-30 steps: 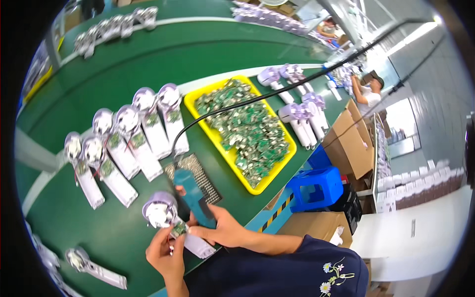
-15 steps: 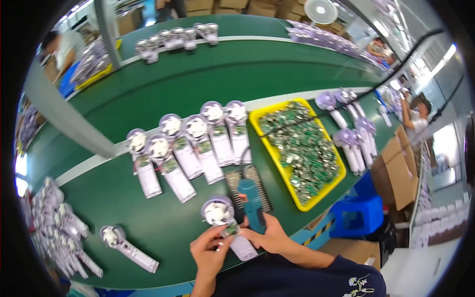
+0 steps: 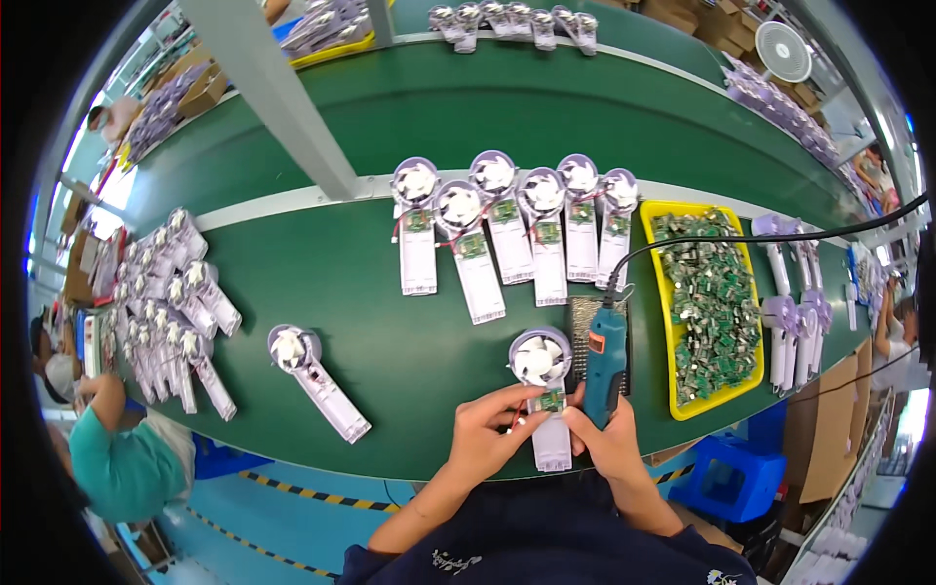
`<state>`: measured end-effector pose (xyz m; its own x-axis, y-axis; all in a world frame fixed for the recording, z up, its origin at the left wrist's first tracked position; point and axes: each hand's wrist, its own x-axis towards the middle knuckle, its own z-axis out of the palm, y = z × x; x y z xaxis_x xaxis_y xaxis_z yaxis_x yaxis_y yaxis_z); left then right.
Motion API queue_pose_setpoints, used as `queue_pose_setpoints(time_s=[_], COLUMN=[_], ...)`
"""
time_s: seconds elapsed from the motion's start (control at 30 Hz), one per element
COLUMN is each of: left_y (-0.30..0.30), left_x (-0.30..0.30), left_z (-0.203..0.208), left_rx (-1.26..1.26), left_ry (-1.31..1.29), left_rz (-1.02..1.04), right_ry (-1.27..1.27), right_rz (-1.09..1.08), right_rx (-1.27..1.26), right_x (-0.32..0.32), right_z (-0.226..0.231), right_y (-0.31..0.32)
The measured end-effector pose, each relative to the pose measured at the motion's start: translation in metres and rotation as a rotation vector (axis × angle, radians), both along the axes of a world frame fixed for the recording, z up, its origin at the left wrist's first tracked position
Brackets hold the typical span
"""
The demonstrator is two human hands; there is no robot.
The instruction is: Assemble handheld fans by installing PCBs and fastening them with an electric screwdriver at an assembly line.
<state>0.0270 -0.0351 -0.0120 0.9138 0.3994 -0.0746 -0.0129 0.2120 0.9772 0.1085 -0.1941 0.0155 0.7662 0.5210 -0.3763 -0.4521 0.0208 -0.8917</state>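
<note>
A handheld fan with a white blade wheel and pale handle lies at the table's near edge. On its handle sits a small green circuit board with a red wire beside it. My left hand pinches the board's left side, fingers closed. My right hand is closed around the lower end of a teal electric screwdriver, its thumb against the board's right side. The screwdriver's tip is hidden. Behind the screwdriver lies a dark tray of small metal screws, partly covered.
Several opened fans with boards stand in a row behind. A yellow tray of circuit boards is at right, more fans beyond it. One fan lies left, near a pile of fans. A black cable crosses above.
The whole view has turned, so the table's things sit farther right or higher. Both hands stay at the same fan and board, the screwdriver still in my right hand.
</note>
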Motion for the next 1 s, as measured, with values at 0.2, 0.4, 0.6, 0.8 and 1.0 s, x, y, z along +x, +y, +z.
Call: queue_pose_setpoints(time_s=[0.2, 0.4, 0.6, 0.8, 1.0], left_y=[0.0017, 0.0016, 0.0023, 0.002, 0.0039], left_x=[-0.0047, -0.0032, -0.0034, -0.0035, -0.0066], left_z=[0.002, 0.0029, 0.0036, 0.0017, -0.0001], left_rx=[0.037, 0.017, 0.048, 0.014, 0.008], left_ry=[0.007, 0.013, 0.007, -0.004, -0.021], left_rz=[0.021, 0.008, 0.007, 0.023, 0.013], right_ry=[-0.031, -0.072, -0.095, -0.096, -0.07], right_rz=[0.018, 0.003, -0.008, 0.001, -0.007], right_rx=[-0.01, -0.057, -0.037, -0.044, -0.005], right_x=[-0.0018, -0.0022, -0.0024, -0.0011, -0.0032], right_z=[0.0021, 0.0051, 0.0019, 0.0011, 0.0022], right_y=[0.0056, 0.005, 0.0041, 0.0044, 0.008])
